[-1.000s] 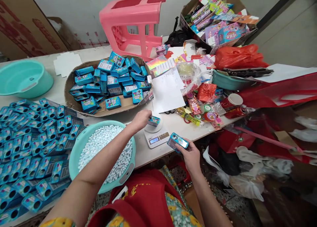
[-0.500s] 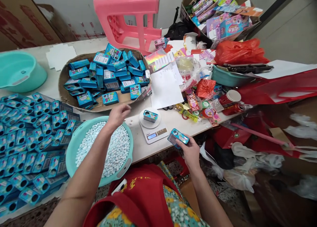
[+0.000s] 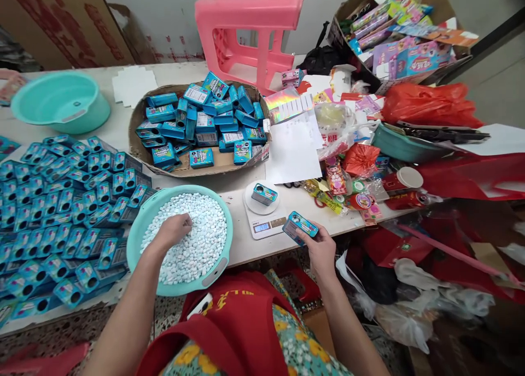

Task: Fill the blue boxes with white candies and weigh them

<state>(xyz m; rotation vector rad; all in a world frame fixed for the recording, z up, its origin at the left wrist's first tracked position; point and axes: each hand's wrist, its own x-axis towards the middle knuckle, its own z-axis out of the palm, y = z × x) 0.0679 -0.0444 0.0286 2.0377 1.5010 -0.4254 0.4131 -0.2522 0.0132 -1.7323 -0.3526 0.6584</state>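
My left hand (image 3: 175, 231) is over the white candies (image 3: 200, 239) in a turquoise basin (image 3: 225, 202). Its fingers are curled inward, and whatever they may hold is hidden. In my right hand (image 3: 322, 247) is a small blue candy box (image 3: 300, 226), gripped at its right end in front of the table edge. A round hole shows in the top of this box. Just to its left stands a white digital scale (image 3: 256, 218) with a lit display. Another blue box (image 3: 264, 194), also with a hole in its top, rests on the scale's round plate.
Rows of blue boxes with holes (image 3: 74, 206) fill the left side. Behind the basin, a cardboard tray (image 3: 184, 171) holds a pile of blue boxes. A second turquoise basin (image 3: 61, 111), a pink stool (image 3: 250, 15) and mixed packaging (image 3: 336, 179) stand around.
My left hand has gone from above the basin's far side down to the candies. The view has swung left. My right hand still holds the same box near the scale.
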